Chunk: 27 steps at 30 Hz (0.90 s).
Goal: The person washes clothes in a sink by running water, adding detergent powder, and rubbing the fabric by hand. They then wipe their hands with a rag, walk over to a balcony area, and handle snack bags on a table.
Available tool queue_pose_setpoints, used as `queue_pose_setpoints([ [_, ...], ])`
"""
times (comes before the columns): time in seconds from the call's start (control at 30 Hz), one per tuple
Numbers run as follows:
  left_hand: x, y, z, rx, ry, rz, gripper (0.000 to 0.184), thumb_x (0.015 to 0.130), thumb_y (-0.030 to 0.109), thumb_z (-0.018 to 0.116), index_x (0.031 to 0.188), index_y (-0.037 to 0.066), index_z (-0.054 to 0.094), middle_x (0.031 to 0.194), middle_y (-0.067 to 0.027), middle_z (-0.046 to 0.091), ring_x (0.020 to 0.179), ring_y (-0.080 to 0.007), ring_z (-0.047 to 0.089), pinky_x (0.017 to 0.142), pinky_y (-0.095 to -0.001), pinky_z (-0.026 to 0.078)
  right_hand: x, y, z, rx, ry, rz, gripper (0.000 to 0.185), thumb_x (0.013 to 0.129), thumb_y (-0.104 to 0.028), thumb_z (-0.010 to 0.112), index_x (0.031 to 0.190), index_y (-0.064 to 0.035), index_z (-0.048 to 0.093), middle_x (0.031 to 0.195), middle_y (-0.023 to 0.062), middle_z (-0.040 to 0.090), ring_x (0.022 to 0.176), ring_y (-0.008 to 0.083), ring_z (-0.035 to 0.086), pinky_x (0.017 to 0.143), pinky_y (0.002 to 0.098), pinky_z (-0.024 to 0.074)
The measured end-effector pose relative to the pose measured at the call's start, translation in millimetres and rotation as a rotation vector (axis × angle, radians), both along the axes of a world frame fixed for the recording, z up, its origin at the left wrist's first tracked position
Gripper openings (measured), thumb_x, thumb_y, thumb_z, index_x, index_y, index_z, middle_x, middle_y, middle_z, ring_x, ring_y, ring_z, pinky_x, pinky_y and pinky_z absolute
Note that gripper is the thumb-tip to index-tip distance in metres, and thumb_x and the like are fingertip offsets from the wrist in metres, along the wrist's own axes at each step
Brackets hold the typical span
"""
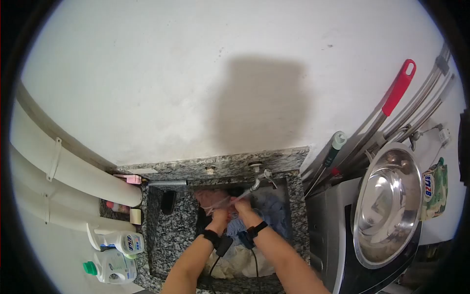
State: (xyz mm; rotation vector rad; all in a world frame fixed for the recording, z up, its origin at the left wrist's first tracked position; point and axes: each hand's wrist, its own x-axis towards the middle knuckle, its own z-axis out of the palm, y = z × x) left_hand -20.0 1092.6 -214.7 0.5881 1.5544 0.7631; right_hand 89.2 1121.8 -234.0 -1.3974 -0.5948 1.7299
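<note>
Both hands are low in the stone sink, close together under the tap [259, 181]. My left hand [221, 216] is closed on the lower edge of a wet-looking pink cloth [209, 197]. Fingers of my right hand [241, 206] are closed on the same cloth, just beneath the spout. A pale strip of the cloth stretches between the two hands. Blue clothing [274, 213] lies in the basin to the right, and cream-coloured clothing [240, 262] is heaped nearer to me. Each wrist wears a black strap with a cable.
Left of the granite sink [176, 235] stand a white detergent bottle [128, 242] and a green-capped jug [115, 267]. At right, a steel basin [389, 208] leans on a washing machine [325, 235]. A red-handled pole [399, 88] rests against the wall.
</note>
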Motion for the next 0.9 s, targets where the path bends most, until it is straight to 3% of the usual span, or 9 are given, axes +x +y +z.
queue_pose_setpoints([
  [0.07, -24, -4, -22, -0.111, -0.070, 0.027, 0.023, 0.091, 0.024, 0.048, 0.094, 0.004, 0.059, 0.081, -0.0120, 0.062, 0.074, -0.0186, 0.059, 0.062, -0.0292, 0.046, -17, 3, 4, -0.245, 0.463, -0.258, 0.009, 0.082, -0.011, 0.057, 0.087, -0.0037, 0.058, 0.078, 0.0080, 0.061, 0.065, 0.0226, 0.060, 0.050, 0.0341, 0.0484],
  [0.17, -48, -26, -49, 0.358, -0.041, -0.181, 0.022, 0.093, 0.017, 0.042, 0.104, 0.002, 0.055, 0.095, -0.0118, 0.060, 0.087, -0.0200, 0.057, 0.075, -0.0302, 0.046, -35, -2, 7, -0.220, 0.543, -0.262, 0.008, 0.082, -0.011, 0.057, 0.085, -0.0037, 0.057, 0.076, 0.0079, 0.060, 0.063, 0.0224, 0.059, 0.049, 0.0342, 0.0471],
  [0.2, -48, -31, -35, 0.146, -0.548, 0.173, 0.023, 0.093, 0.013, 0.039, 0.109, 0.001, 0.052, 0.102, -0.0138, 0.057, 0.093, -0.0221, 0.055, 0.081, -0.0312, 0.045, -38, -6, 6, -0.193, 0.537, -0.258, 0.008, 0.081, -0.011, 0.057, 0.084, -0.0037, 0.057, 0.076, 0.0078, 0.059, 0.063, 0.0223, 0.058, 0.049, 0.0342, 0.0466],
  [0.27, -40, -42, -4, -0.037, -0.911, 0.441, 0.028, 0.093, 0.006, 0.035, 0.116, -0.004, 0.047, 0.114, -0.0179, 0.050, 0.106, -0.0272, 0.050, 0.095, -0.0337, 0.040, -42, -12, 2, -0.148, 0.510, -0.258, 0.007, 0.081, -0.010, 0.056, 0.083, -0.0037, 0.056, 0.074, 0.0077, 0.058, 0.062, 0.0221, 0.057, 0.048, 0.0342, 0.0457],
  [0.37, -33, -54, 27, -0.188, -0.522, 0.466, 0.031, 0.093, 0.007, 0.035, 0.121, -0.004, 0.043, 0.114, -0.0189, 0.051, 0.106, -0.0279, 0.050, 0.095, -0.0344, 0.040, -38, -20, -5, -0.077, 0.430, -0.246, 0.006, 0.081, -0.010, 0.056, 0.081, -0.0038, 0.056, 0.072, 0.0075, 0.056, 0.060, 0.0218, 0.056, 0.047, 0.0343, 0.0444],
  [0.5, -39, -70, 12, -0.139, -0.449, 0.472, 0.022, 0.093, 0.008, 0.037, 0.108, -0.003, 0.048, 0.106, -0.0170, 0.053, 0.098, -0.0283, 0.051, 0.088, -0.0374, 0.043, -31, -14, -14, 0.052, 0.252, -0.208, 0.006, 0.080, -0.009, 0.056, 0.078, -0.0038, 0.055, 0.069, 0.0073, 0.054, 0.058, 0.0215, 0.054, 0.046, 0.0344, 0.0426],
  [0.6, -53, -80, -6, 0.196, 0.132, -0.231, 0.022, 0.093, 0.010, 0.038, 0.107, -0.002, 0.048, 0.108, -0.0175, 0.050, 0.097, -0.0287, 0.050, 0.088, -0.0378, 0.042, -31, -1, -20, 0.183, 0.092, -0.173, 0.007, 0.080, -0.009, 0.056, 0.076, -0.0038, 0.054, 0.067, 0.0071, 0.052, 0.057, 0.0212, 0.053, 0.045, 0.0345, 0.0412],
  [0.67, -55, -81, -1, -0.118, -0.575, 0.415, 0.022, 0.092, 0.011, 0.041, 0.108, -0.002, 0.048, 0.110, -0.0186, 0.049, 0.098, -0.0303, 0.050, 0.089, -0.0382, 0.041, -35, 8, -26, 0.274, -0.013, -0.148, 0.007, 0.080, -0.009, 0.056, 0.075, -0.0039, 0.054, 0.066, 0.0070, 0.051, 0.055, 0.0211, 0.052, 0.044, 0.0345, 0.0403],
  [0.9, -53, -104, 32, -0.181, -0.509, 0.627, 0.022, 0.092, 0.010, 0.043, 0.109, -0.002, 0.047, 0.113, -0.0210, 0.048, 0.105, -0.0330, 0.047, 0.093, -0.0401, 0.040, -45, 14, -48, 0.509, -0.260, -0.115, 0.010, 0.079, -0.008, 0.055, 0.070, -0.0039, 0.052, 0.061, 0.0065, 0.048, 0.052, 0.0205, 0.049, 0.042, 0.0347, 0.0372],
])
